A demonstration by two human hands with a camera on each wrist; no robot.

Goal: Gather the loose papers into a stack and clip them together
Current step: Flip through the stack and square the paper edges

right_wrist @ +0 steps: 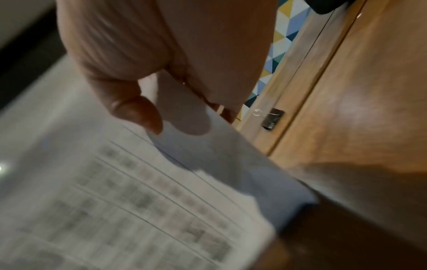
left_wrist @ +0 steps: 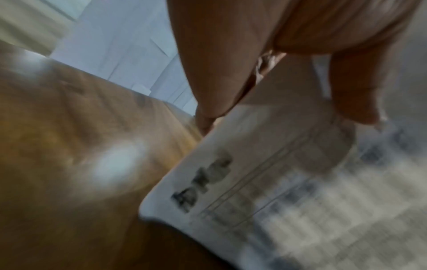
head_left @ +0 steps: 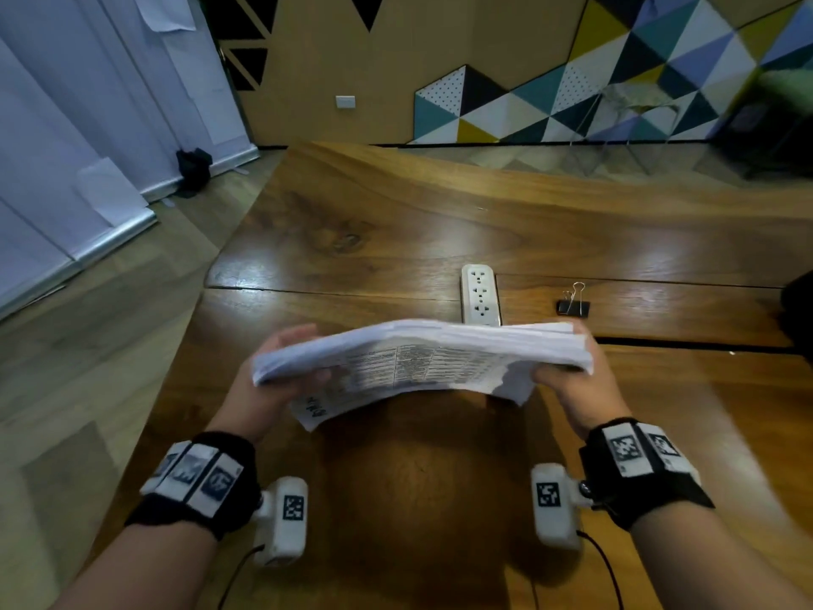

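A thick stack of white printed papers (head_left: 422, 358) is held in the air above the wooden table (head_left: 396, 231), its near sheets hanging lower. My left hand (head_left: 281, 372) grips the stack's left end, thumb on the printed face (left_wrist: 300, 182), fingers behind. My right hand (head_left: 567, 376) grips the right end the same way, thumb pressed on the top sheet (right_wrist: 161, 182). A black binder clip (head_left: 573, 306) with silver handles lies on the table beyond the right hand; the right wrist view shows the binder clip (right_wrist: 272, 118) untouched.
A white power strip (head_left: 480, 295) lies flat on the table just behind the stack. A dark object (head_left: 798, 310) sits at the table's right edge. The table's left edge drops to wooden floor (head_left: 88, 345). A patterned wall panel (head_left: 572, 94) stands behind.
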